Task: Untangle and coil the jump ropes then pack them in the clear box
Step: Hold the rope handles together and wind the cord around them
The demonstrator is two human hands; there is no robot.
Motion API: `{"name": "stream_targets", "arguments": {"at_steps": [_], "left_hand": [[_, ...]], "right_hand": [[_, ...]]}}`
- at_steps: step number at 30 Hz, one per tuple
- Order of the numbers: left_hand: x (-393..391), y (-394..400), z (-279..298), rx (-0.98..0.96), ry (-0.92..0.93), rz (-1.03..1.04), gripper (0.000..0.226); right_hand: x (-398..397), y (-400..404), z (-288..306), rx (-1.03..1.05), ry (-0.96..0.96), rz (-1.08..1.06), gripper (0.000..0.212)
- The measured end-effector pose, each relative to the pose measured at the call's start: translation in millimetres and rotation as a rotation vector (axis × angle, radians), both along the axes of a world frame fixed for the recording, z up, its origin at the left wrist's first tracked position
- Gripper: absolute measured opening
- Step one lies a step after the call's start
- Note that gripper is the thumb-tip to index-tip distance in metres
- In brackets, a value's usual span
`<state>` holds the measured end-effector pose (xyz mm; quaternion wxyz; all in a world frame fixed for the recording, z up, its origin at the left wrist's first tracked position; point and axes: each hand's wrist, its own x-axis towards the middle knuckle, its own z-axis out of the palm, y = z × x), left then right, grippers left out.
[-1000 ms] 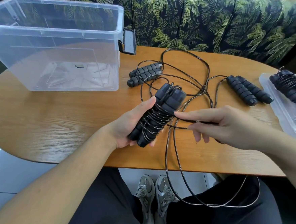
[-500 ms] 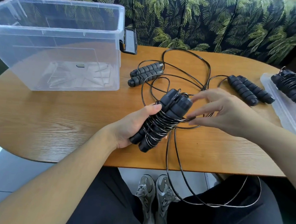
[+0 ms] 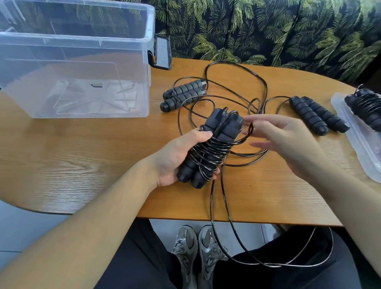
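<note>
Slack cord (image 3: pixel 267 261) hung off the surface (image 3: pixel 71 163) over my lap. Left grip (image 3: pixel 177 157) clasped the paired handles (image 3: pixel 209 148), half wound; right grip (image 3: pixel 282 139) pinched the cord at their top. Advisable: wind tight, even turns. Clear box (image 3: pixel 69 57) stood beyond, empty.

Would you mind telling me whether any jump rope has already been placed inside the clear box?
No, the clear box holds no rope; the rope being wound is gripped in the left hand above the table.

black jump ropes (image 3: pixel 209 150) | one half-coiled (handles paired), others loose | clear box (image 3: pixel 76 91) upright, open
</note>
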<state>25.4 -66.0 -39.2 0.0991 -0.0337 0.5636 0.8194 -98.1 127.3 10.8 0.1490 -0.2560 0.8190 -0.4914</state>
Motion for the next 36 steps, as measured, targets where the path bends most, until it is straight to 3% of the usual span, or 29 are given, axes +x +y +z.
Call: {"name": "stream_targets", "arguments": {"at_steps": [3, 6, 8, 11, 17, 19, 24, 28, 33, 36], "left_hand": [[-1.9, 3.8, -1.8, -0.007, 0.011, 0.028, 0.029], [-2.3, 4.8, -4.6, 0.009, 0.019, 0.076, 0.040], [-2.1, 4.0, -6.7, 0.031, 0.028, 0.103, 0.045], [-1.9, 3.3, -8.2, 0.029, 0.020, 0.124, 0.049], [-5.1, 6.2, -7.0, -0.041, -0.010, 0.149, 0.056], [-4.7, 7.3, -6.2, -0.073, -0.016, 0.133, 0.052], [-4.2, 9.3, -6.4, -0.090, -0.011, 0.149, 0.054], [-4.2, 10.8, -6.5, -0.097, 0.019, 0.136, 0.045], [-4.8, 11.7, -7.2, -0.133, 0.017, 0.142, 0.045], [-7.0, 14.1, -7.7, -0.174, 0.017, 0.178, 0.039]], "right_hand": [[-0.5, -1.3, -4.2, -0.288, -0.203, -0.090, 0.017], [4.4, -6.2, -10.7, -0.530, -0.330, -0.138, 0.017], [4.0, -10.1, -11.6, -0.700, -0.457, -0.175, 0.036], [2.2, -12.6, -11.5, -0.776, -0.613, -0.200, 0.048], [6.8, -14.1, -11.6, -0.809, -0.698, -0.164, 0.037], [8.3, -12.5, -9.8, -0.731, -0.607, -0.148, 0.030], [15.7, -5.6, -9.1, -0.378, -0.140, -0.123, 0.025], [21.5, 4.3, -10.3, -0.349, 0.053, -0.110, 0.025], [25.9, 16.6, -19.1, -0.183, 0.331, -0.100, 0.041], [26.7, 21.9, -24.4, -0.226, 0.402, -0.118, 0.035]]}}
